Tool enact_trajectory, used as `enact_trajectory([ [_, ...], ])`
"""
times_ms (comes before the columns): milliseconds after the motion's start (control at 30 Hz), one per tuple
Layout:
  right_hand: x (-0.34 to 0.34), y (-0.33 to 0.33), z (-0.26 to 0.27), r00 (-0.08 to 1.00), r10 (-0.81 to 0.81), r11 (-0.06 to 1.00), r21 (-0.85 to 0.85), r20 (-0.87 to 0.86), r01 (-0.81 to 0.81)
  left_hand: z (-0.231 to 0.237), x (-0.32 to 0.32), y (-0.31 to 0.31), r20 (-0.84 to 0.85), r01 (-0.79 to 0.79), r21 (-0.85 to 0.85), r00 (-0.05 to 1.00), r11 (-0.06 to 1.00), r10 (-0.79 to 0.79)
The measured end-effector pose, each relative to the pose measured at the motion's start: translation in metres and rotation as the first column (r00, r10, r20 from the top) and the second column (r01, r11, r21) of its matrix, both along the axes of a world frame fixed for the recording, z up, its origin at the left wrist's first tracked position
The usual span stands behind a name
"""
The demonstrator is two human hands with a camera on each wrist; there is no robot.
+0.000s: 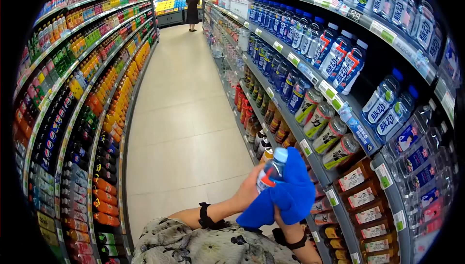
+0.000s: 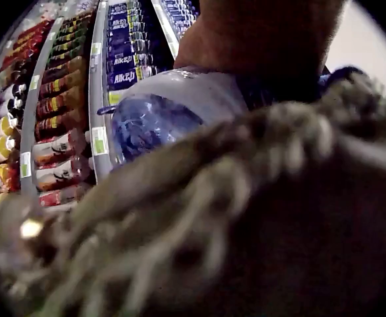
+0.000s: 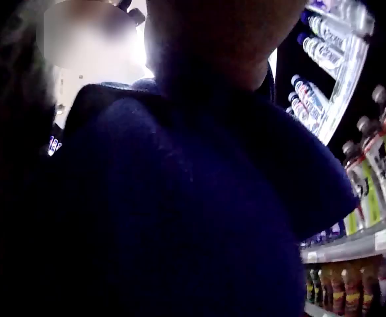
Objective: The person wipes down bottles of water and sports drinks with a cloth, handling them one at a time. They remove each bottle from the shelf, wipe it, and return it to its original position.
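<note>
In the head view my left hand (image 1: 249,191) grips a clear drink bottle (image 1: 273,170) with a light blue cap and a white, blue and red label. The bottle tilts, cap end up, in front of my body. Its ridged bluish base (image 2: 153,124) shows beneath my hand in the left wrist view. My right hand (image 1: 280,215) holds a bright blue cloth (image 1: 296,181) against the bottle's side; most of that hand's fingers are hidden by the folds. Seen from the right wrist, the cloth (image 3: 179,191) is dark and fills much of the view.
Close on my right, a shelf (image 1: 310,74) carries rows of blue-labelled bottles (image 1: 349,68), with amber drinks (image 1: 363,198) lower down. More drinks line the left shelves (image 1: 92,104). A tiled aisle floor (image 1: 179,114) runs between them; a person (image 1: 193,9) stands at its far end.
</note>
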State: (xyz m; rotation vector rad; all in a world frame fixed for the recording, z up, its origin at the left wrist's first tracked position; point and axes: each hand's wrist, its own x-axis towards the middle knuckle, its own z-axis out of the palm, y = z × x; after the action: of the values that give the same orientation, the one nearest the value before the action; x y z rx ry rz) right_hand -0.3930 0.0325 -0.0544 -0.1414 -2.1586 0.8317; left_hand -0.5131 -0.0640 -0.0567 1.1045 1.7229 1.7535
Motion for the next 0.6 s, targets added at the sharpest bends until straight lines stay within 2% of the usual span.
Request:
enact_trajectory([
  [33,-0.008,-0.008,-0.006,1.000,-0.007,1.000,0.010,0.003,0.007,0.000,-0.011,0.000,0.003,0.007,0.010,1.000,1.000,-0.007],
  [100,-0.029,-0.018,-0.026,0.995,0.071,0.934,-0.346,-0.071,-0.092,-0.002,-0.036,-0.002,-0.075,-0.161,0.163,0.982,0.973,0.175],
  [133,-0.043,-0.021,-0.029,0.979,0.192,0.859,-0.472,-0.063,-0.199,0.000,-0.052,-0.005,-0.125,-0.245,0.152,0.956,0.957,0.265],
  [167,-0.059,-0.024,-0.029,0.979,0.192,0.862,-0.464,-0.071,-0.203,0.004,-0.065,-0.011,-0.133,-0.243,0.160,0.955,0.957,0.265],
  [233,-0.098,-0.035,-0.013,0.955,0.244,0.826,-0.480,-0.172,-0.297,0.013,-0.087,-0.029,-0.176,-0.178,0.294,0.956,0.939,0.237],
  [300,-0.134,-0.051,-0.013,0.936,0.277,0.804,-0.480,-0.217,-0.350,0.017,-0.109,-0.048,-0.268,-0.144,0.357,0.931,0.923,0.249],
  [367,-0.167,-0.068,-0.029,0.865,0.324,0.450,-0.741,-0.384,-0.498,0.011,-0.140,-0.069,-0.277,-0.101,0.359,0.938,0.928,0.209],
  [400,-0.183,-0.072,-0.034,0.857,0.345,0.442,-0.740,-0.382,-0.507,0.013,-0.153,-0.080,-0.275,-0.122,0.363,0.933,0.924,0.231],
  [467,-0.216,-0.074,-0.038,0.926,0.342,0.568,-0.750,-0.159,-0.339,0.020,-0.179,-0.102,-0.391,-0.123,0.398,0.874,0.909,0.289],
  [500,-0.230,-0.080,-0.025,0.927,0.373,0.492,-0.838,-0.042,-0.237,0.016,-0.190,-0.106,-0.342,-0.064,0.458,0.908,0.887,0.242],
  [533,-0.249,-0.082,-0.054,0.919,0.392,0.487,-0.836,-0.050,-0.254,0.020,-0.205,-0.113,-0.448,0.041,0.442,0.876,0.896,0.181],
  [567,-0.266,-0.080,-0.108,0.892,0.415,0.203,-0.938,-0.178,-0.282,0.026,-0.219,-0.120,-0.545,0.142,0.413,0.830,0.899,0.119],
  [600,-0.282,-0.092,-0.108,0.868,0.397,-0.102,-0.955,-0.297,-0.280,0.031,-0.232,-0.125,-0.588,0.214,0.401,0.806,0.891,0.071],
])
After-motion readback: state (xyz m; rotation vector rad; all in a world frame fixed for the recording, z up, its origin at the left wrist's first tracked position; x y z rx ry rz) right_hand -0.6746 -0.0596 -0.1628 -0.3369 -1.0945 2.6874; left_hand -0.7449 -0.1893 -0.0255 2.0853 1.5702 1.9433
